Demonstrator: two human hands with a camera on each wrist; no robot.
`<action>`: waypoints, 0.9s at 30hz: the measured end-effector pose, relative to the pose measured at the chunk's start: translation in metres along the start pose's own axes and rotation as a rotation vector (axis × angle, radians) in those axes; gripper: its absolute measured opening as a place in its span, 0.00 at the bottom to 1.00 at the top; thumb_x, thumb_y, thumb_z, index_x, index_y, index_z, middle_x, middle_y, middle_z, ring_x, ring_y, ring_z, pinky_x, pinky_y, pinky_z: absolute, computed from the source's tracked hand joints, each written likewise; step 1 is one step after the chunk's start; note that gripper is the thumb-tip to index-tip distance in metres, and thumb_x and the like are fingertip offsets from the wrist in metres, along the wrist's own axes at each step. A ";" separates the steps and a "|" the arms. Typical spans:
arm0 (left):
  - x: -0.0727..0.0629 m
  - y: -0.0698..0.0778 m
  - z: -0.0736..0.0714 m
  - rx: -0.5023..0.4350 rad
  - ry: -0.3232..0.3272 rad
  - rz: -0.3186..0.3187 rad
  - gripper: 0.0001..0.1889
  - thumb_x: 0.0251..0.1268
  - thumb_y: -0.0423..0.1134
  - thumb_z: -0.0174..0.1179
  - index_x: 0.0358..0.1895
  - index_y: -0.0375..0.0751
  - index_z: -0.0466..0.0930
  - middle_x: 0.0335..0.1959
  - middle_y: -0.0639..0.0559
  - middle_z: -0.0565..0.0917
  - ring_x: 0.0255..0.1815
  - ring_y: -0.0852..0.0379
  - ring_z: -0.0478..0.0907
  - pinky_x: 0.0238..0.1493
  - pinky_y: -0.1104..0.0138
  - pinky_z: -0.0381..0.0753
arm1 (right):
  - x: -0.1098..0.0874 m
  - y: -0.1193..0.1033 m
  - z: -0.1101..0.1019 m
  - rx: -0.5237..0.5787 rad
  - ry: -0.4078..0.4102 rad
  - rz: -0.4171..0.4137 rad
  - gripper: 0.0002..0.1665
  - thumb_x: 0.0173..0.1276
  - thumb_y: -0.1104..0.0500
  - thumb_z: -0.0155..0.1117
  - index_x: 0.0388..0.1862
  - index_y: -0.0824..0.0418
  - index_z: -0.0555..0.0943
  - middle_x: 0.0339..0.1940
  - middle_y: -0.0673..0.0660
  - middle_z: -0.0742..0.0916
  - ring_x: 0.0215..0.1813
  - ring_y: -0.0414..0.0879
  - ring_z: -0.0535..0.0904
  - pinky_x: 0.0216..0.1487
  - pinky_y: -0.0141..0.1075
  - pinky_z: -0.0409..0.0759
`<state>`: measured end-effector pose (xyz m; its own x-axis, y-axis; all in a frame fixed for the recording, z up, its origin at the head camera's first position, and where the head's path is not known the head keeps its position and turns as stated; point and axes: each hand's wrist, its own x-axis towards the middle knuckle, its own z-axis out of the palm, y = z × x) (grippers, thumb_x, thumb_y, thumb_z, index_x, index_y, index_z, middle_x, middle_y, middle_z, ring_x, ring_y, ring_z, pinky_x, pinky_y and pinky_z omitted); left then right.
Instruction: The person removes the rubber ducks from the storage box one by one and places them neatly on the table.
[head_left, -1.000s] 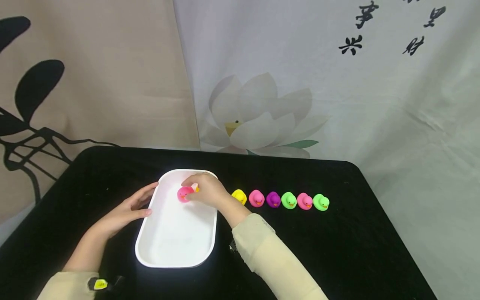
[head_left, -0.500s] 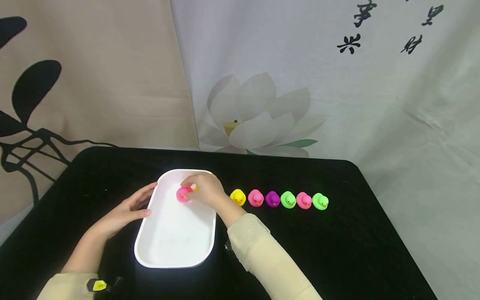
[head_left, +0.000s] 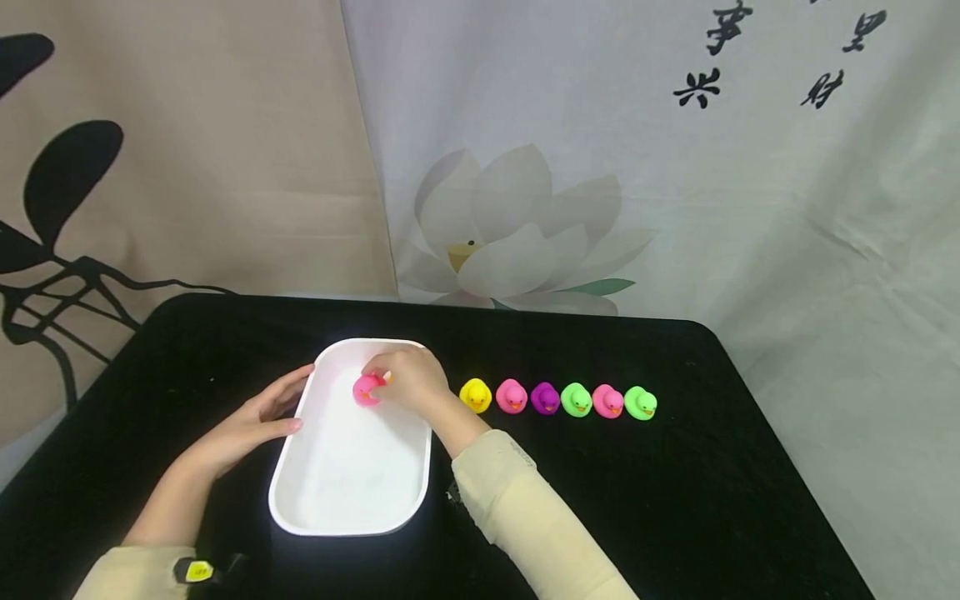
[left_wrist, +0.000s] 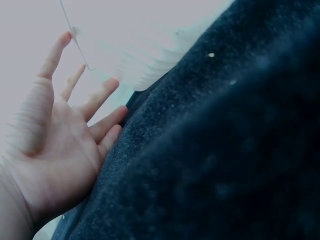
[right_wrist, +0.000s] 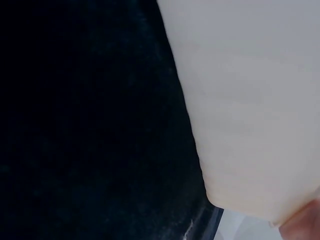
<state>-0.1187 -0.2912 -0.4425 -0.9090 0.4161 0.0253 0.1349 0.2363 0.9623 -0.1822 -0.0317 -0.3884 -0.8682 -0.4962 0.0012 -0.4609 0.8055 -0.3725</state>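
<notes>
My right hand (head_left: 411,382) reaches over the right rim of a white tray (head_left: 345,475) and grips a pink rubber duck (head_left: 366,390) between thumb and fingers. Beside that duck, a small white and orange bit (head_left: 387,377) shows, mostly hidden by the hand. At the tray's left side, my left hand (head_left: 251,421) has its fingers spread, with thumb and fingertips at the rim. The left wrist view shows this hand (left_wrist: 65,135) with its palm in sight and nothing in it. In the right wrist view, only a corner of the right hand (right_wrist: 302,225) appears beside the tray wall (right_wrist: 245,100).
Right of the tray, a row of rubber ducks stands on the black cloth (head_left: 675,500): yellow (head_left: 476,396), pink (head_left: 512,397), purple (head_left: 545,398), green (head_left: 577,400), pink (head_left: 607,402) and green (head_left: 641,403). A printed curtain (head_left: 525,100) hangs behind the table.
The whole view has shifted slightly. Both hands stay at their places, and the right hand keeps its grip on the pink rubber duck in the tray.
</notes>
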 end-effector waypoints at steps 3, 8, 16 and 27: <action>-0.001 -0.001 0.000 -0.001 0.001 0.002 0.39 0.62 0.34 0.57 0.75 0.48 0.51 0.73 0.38 0.57 0.62 0.67 0.66 0.53 0.38 0.70 | 0.000 0.000 0.001 0.019 0.004 0.004 0.18 0.58 0.48 0.71 0.50 0.41 0.85 0.47 0.38 0.84 0.56 0.37 0.72 0.65 0.37 0.64; -0.001 -0.002 0.000 -0.001 0.005 0.007 0.38 0.62 0.34 0.57 0.75 0.48 0.51 0.73 0.38 0.57 0.62 0.68 0.66 0.53 0.38 0.70 | -0.002 0.000 0.001 0.066 0.015 0.008 0.18 0.58 0.49 0.72 0.49 0.41 0.85 0.46 0.38 0.84 0.54 0.37 0.72 0.63 0.36 0.67; 0.000 -0.002 0.000 0.009 0.006 -0.007 0.38 0.63 0.35 0.58 0.75 0.50 0.51 0.73 0.39 0.57 0.64 0.63 0.65 0.53 0.37 0.69 | -0.007 0.005 -0.002 0.227 0.042 0.015 0.20 0.57 0.52 0.73 0.50 0.42 0.85 0.47 0.38 0.84 0.54 0.38 0.72 0.59 0.34 0.71; 0.001 -0.001 0.000 0.001 0.005 0.005 0.38 0.62 0.35 0.58 0.75 0.49 0.51 0.73 0.40 0.57 0.63 0.66 0.65 0.53 0.38 0.70 | -0.016 0.007 -0.009 0.465 0.102 -0.008 0.19 0.55 0.53 0.75 0.48 0.46 0.86 0.42 0.39 0.83 0.49 0.40 0.71 0.36 0.22 0.76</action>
<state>-0.1202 -0.2914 -0.4432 -0.9105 0.4124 0.0312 0.1396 0.2356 0.9618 -0.1732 -0.0152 -0.3824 -0.8893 -0.4487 0.0880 -0.3565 0.5599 -0.7480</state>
